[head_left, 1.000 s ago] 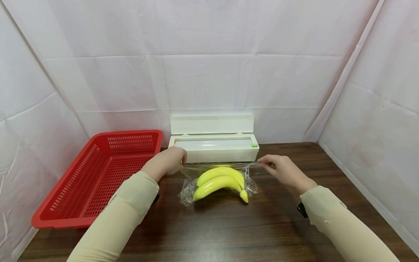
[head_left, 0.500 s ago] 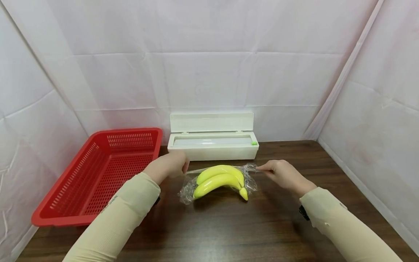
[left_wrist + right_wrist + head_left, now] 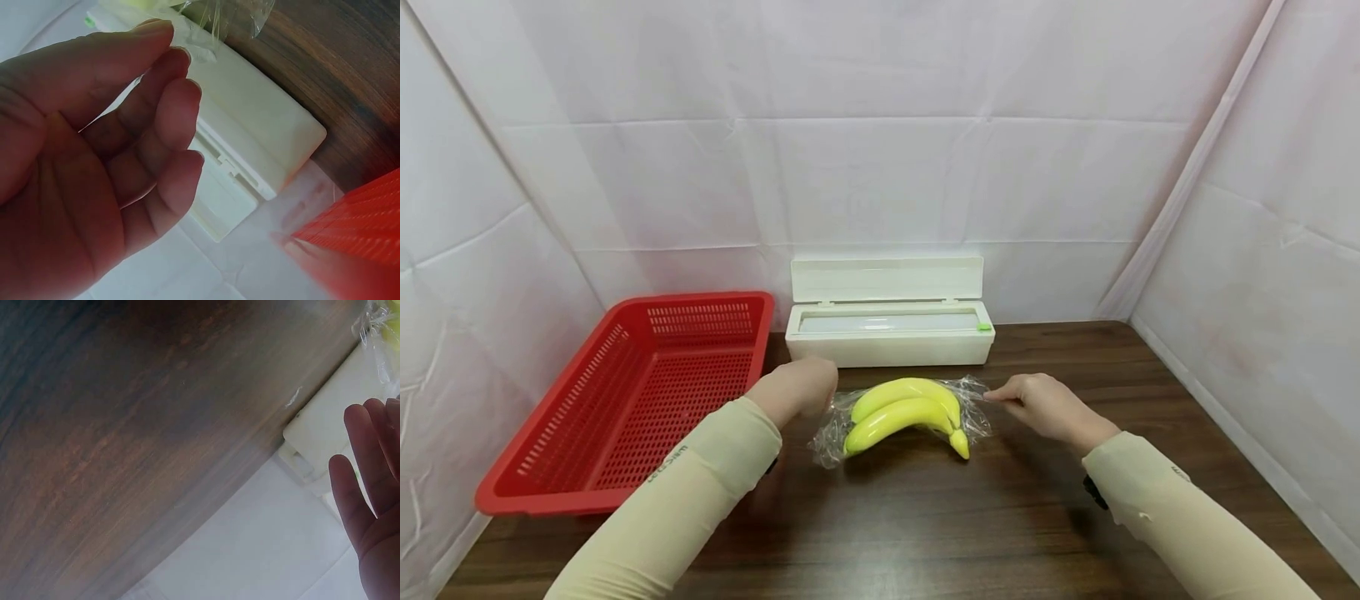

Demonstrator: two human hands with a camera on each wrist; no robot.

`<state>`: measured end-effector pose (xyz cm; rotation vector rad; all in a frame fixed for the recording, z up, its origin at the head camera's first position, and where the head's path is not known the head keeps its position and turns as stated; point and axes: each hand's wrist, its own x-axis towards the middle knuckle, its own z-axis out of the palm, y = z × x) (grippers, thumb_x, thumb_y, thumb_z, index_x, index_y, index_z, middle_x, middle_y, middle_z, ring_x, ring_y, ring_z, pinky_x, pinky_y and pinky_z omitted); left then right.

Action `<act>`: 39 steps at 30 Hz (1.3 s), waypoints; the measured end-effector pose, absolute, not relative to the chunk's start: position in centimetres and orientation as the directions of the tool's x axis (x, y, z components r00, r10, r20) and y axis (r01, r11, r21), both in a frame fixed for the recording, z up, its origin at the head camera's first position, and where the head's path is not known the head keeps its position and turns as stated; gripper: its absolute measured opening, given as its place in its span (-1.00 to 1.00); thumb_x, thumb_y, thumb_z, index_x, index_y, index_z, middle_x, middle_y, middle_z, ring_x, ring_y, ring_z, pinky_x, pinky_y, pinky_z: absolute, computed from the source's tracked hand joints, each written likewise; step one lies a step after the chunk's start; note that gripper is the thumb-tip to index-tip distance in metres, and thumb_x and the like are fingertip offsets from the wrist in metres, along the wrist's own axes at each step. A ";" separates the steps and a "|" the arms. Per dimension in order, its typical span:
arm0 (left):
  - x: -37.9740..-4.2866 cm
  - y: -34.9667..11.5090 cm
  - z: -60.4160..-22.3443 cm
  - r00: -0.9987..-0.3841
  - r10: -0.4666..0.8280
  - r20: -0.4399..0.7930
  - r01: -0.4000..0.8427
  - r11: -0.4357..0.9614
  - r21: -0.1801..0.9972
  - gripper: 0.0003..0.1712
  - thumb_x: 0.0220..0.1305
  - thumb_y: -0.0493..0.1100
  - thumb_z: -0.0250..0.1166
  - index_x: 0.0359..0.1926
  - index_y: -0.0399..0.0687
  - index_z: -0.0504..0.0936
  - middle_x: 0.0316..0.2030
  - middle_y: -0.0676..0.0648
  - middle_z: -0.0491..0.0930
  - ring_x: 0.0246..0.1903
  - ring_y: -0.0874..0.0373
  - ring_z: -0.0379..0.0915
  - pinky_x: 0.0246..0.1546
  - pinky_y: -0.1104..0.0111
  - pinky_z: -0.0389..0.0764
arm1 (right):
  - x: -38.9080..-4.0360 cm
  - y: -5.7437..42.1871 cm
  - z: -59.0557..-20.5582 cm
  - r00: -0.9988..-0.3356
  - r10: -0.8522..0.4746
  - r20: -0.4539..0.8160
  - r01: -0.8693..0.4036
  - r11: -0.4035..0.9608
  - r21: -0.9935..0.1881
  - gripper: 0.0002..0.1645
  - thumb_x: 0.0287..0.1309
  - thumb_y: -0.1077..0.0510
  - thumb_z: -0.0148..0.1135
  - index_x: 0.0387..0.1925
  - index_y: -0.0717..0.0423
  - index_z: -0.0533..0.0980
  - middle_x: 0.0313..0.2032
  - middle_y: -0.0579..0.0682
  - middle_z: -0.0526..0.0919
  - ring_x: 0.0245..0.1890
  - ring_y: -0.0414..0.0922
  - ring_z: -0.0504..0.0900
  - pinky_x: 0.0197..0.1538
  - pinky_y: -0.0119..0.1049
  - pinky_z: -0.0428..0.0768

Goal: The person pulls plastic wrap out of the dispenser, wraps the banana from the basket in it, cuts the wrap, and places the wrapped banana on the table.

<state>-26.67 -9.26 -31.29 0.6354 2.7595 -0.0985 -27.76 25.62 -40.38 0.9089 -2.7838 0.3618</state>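
Note:
Two joined yellow bananas (image 3: 898,421) lie on the table in crumpled clear plastic wrap (image 3: 976,412), which spreads out past both ends. My left hand (image 3: 801,387) pinches the wrap's far left edge; in the left wrist view, thumb and index fingertips (image 3: 182,56) come together beside the film (image 3: 215,25). At the right end, my right hand (image 3: 1045,407) pinches the wrap's edge between thumb and index finger. The right wrist view shows its other fingers (image 3: 356,440) fairly straight, with the pinch mostly out of frame.
Behind the bananas stands a white wrap dispenser box (image 3: 891,350), its lid (image 3: 887,281) raised and a green slider (image 3: 983,327) at its right end. A red plastic basket (image 3: 677,375) is on the left. White cloth walls enclose the dark wooden table (image 3: 910,533).
Both hands have come down and nearer to me, bringing the wrap's stretched far edge to the bananas. The left hand has shifted slightly right. Bananas and box stay put.

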 end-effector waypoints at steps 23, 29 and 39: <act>-25.9 -8.1 -33.0 -0.908 0.327 -0.261 0.334 0.942 0.020 -0.82 0.21 -0.36 0.11 -0.42 -0.15 0.63 -0.44 -0.10 0.61 -0.52 0.12 0.35 -0.38 0.18 0.59 | -28.1 24.4 -40.7 -0.818 -0.565 0.108 -0.573 0.787 -0.228 -0.65 0.12 0.38 0.15 -0.11 0.04 0.67 -0.17 0.01 0.72 -0.57 -0.33 0.30 -0.43 -0.44 0.32; -26.0 -7.9 -33.2 -0.911 0.317 -0.265 0.326 0.945 0.008 -0.79 0.21 -0.37 0.09 -0.52 -0.10 0.56 -0.47 -0.06 0.55 -0.51 0.13 0.27 -0.47 0.24 0.47 | -28.1 24.2 -40.9 -0.833 -0.547 0.088 -0.549 0.796 -0.255 -0.65 0.13 0.37 0.13 -0.10 0.05 0.66 -0.14 0.01 0.72 -0.62 -0.34 0.24 -0.48 -0.46 0.30; -25.7 -8.5 -33.0 -0.904 0.312 -0.292 0.303 0.950 0.078 -0.76 0.16 -0.40 0.08 -0.60 -0.10 0.48 -0.54 -0.07 0.45 -0.59 0.13 0.20 -0.62 0.32 0.28 | -28.3 23.7 -40.9 -0.874 -0.477 0.093 -0.480 0.819 -0.313 -0.64 0.12 0.27 0.06 -0.11 -0.01 0.66 -0.15 -0.04 0.67 -0.62 -0.30 0.28 -0.48 -0.41 0.33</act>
